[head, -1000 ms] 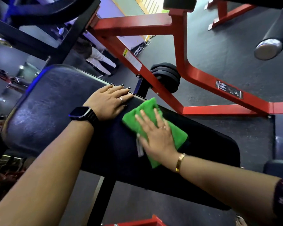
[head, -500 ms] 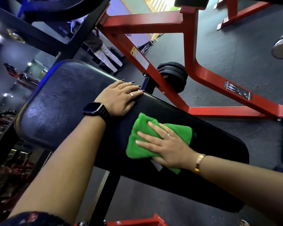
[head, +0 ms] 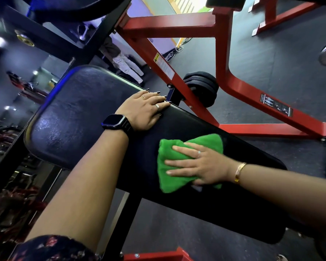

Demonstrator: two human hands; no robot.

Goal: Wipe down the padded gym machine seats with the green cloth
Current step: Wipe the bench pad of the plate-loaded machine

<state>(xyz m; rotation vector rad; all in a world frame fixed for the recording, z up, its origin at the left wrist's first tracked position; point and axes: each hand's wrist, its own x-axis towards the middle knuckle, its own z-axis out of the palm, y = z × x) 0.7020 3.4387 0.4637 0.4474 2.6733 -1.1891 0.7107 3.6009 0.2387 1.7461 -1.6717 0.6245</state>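
Right grip (head: 201, 162): fingers straight, pressing green cloth (head: 167, 182) flat on padded seat (head: 73, 117). Left grip (head: 143, 110): flat, bracing seat. Recommended: overlapping strokes, even pressure.

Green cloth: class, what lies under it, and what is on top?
The right hand presses flat on top of the green cloth. Under it lies the black padded seat; that patch is hidden.

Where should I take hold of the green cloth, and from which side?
Pinch the bunched end of the green cloth past the fingertips of the right hand, coming from above: it lies flat on the padded seat, and the palm covers its middle.
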